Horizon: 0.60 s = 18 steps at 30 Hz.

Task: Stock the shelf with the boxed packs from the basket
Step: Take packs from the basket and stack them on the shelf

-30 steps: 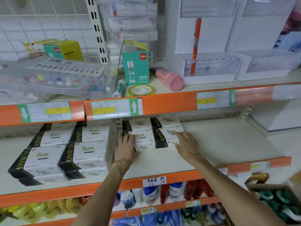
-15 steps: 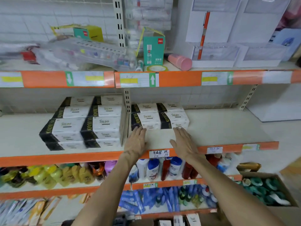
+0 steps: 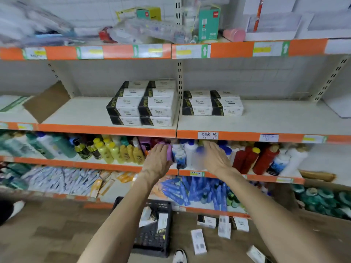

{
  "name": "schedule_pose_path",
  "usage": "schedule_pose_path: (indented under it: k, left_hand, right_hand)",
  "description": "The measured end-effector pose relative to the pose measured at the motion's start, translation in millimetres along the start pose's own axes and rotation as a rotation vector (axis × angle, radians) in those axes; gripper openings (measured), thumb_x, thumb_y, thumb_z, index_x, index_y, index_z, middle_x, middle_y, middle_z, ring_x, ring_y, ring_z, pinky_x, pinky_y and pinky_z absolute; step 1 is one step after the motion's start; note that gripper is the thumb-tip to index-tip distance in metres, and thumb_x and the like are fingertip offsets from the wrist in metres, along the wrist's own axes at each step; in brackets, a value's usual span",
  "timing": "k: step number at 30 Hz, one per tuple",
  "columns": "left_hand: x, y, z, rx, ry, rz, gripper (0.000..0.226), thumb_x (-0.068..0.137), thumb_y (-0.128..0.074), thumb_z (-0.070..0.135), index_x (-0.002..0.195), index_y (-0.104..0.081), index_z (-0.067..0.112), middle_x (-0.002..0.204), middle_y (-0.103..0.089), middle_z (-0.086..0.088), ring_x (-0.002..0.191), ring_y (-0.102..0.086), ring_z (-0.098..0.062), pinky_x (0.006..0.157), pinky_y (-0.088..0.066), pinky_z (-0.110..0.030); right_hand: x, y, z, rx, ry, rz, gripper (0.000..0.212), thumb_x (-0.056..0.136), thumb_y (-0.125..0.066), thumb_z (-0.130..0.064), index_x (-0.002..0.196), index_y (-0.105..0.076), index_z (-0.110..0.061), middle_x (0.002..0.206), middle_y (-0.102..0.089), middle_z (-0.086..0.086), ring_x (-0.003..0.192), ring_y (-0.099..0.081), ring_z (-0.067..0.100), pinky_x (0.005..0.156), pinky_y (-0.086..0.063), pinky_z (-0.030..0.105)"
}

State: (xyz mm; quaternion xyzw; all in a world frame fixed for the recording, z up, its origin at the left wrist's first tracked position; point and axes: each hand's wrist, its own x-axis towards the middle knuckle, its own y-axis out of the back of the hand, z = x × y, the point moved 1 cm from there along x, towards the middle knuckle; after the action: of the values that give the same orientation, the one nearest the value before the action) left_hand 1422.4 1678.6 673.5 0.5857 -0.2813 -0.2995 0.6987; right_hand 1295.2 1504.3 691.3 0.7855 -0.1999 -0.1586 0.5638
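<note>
Now both hands, left (image 3: 159,160) and right (image 3: 215,158), hang released and empty in front of the bottles (image 3: 182,156), below the shelf (image 3: 266,122). Stocked packs (image 3: 212,103) sit there; more wait in the basket (image 3: 153,234) and loose on the floor (image 3: 198,242). Reaching down carelessly risks clipping bottles or treading on loose packs.

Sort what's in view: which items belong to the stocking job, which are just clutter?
Job:
- basket on the floor, a few packs inside
- loose packs on the floor beside it
- stocked packs on the shelf
- left hand and right hand, both empty

Clutter:
- bottles one shelf down
- blue tubes below those
- teal box on the top shelf
- cardboard flap
</note>
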Motion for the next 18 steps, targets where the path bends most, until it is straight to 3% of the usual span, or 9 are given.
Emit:
schedule_pose_path:
  k: [3, 7, 13, 18]
  left_hand:
    - [-37, -1, -34, 0.023, 0.074, -0.025, 0.060, 0.094, -0.050, 0.033, 0.145, -0.031, 0.007, 0.150, -0.032, -0.013, 0.140, -0.027, -0.029, 0.117, -0.022, -0.036]
    - [-77, 7, -75, 0.013, 0.176, -0.020, 0.054, 0.094, -0.052, 0.031, 0.140, -0.037, 0.008, 0.143, -0.039, -0.012, 0.133, -0.034, -0.029, 0.110, -0.032, -0.038]
    - [-125, 7, -156, -0.018, 0.332, -0.096, 0.048, 0.093, -0.052, 0.029, 0.135, -0.040, 0.009, 0.137, -0.041, -0.012, 0.128, -0.037, -0.031, 0.106, -0.035, -0.040]
    - [-146, -5, -241, -0.060, 0.429, -0.185, 0.047, 0.092, -0.052, 0.026, 0.133, -0.042, 0.007, 0.138, -0.041, -0.013, 0.128, -0.039, -0.032, 0.102, -0.040, -0.042]
  right_hand:
    - [-13, -11, -26, 0.009, 0.018, -0.050, 0.051, 0.100, -0.039, -0.021, 0.147, -0.025, -0.008, 0.151, -0.032, 0.010, 0.140, -0.028, 0.026, 0.111, -0.016, 0.040]
    - [-8, -38, -67, 0.008, 0.068, -0.091, 0.051, 0.097, -0.046, -0.032, 0.141, -0.034, -0.008, 0.140, -0.044, 0.015, 0.129, -0.041, 0.032, 0.103, -0.038, 0.043]
    - [7, -86, -147, -0.034, 0.162, -0.188, 0.040, 0.095, -0.047, -0.021, 0.131, -0.040, -0.005, 0.134, -0.046, 0.018, 0.121, -0.045, 0.036, 0.095, -0.041, 0.044]
    - [20, -139, -210, -0.037, 0.190, -0.296, 0.048, 0.095, -0.050, -0.021, 0.138, -0.035, -0.007, 0.138, -0.042, 0.016, 0.125, -0.042, 0.035, 0.097, -0.039, 0.043]
